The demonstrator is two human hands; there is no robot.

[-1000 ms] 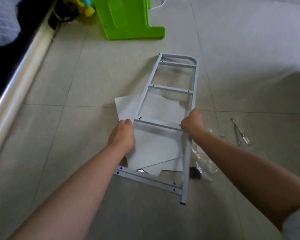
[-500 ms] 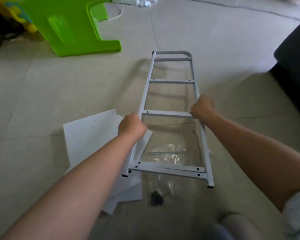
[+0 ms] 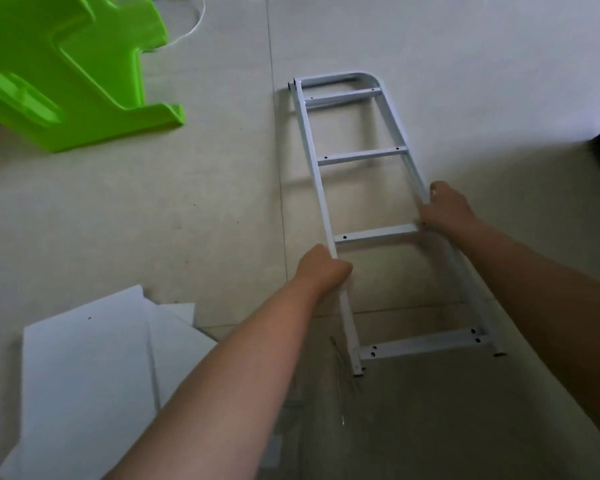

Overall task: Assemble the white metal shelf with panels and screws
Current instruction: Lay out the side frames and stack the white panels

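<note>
A pale tiled floor (image 3: 205, 202) fills the view. At the far left stands a bright green plastic piece (image 3: 59, 74), with a thin white cord (image 3: 191, 32) trailing behind it. Lower left, flat white panels (image 3: 87, 375) lie overlapping on the floor. Right of them, the left hand (image 3: 323, 271) curls tightly around the left rail of a white metal ladder-like side frame (image 3: 361, 155), which stretches away from the person, its far end touching the floor. The right hand (image 3: 447, 209) grips the frame's right rail, fingers wrapped around it.
</note>
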